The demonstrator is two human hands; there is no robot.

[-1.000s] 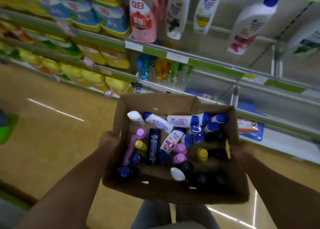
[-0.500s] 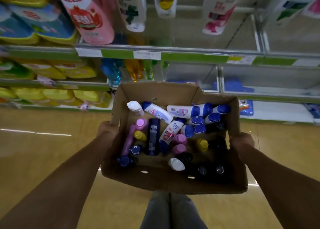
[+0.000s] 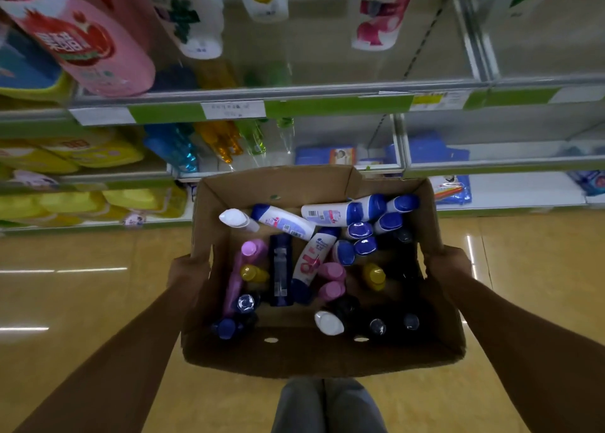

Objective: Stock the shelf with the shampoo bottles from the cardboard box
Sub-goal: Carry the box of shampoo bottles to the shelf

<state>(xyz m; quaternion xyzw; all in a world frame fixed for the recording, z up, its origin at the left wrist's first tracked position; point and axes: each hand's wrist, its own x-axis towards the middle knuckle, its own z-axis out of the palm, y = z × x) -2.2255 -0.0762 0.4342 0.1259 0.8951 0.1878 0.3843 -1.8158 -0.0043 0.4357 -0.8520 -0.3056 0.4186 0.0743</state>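
- Your left hand (image 3: pixel 187 270) grips the cardboard box (image 3: pixel 294 355)'s left wall; your right hand (image 3: pixel 447 265) grips its right wall
- Shampoo bottles (image 3: pixel 311 262) lie jumbled inside; the shelf (image 3: pixel 327 103) faces you

Dim, low-contrast overall. Ceiling light streaks glare on the glossy floor (image 3: pixel 523 269) left and right of the gripped cardboard box (image 3: pixel 294 357). Box interior near wall deep in shadow, dark bottles there barely readable. Both forearms underexposed. Strong wide-angle bend: shelf rails (image 3: pixel 294 105) curve, big bottles above the box stretched and motion-blurred. Price labels unreadable, soft focus throughout.
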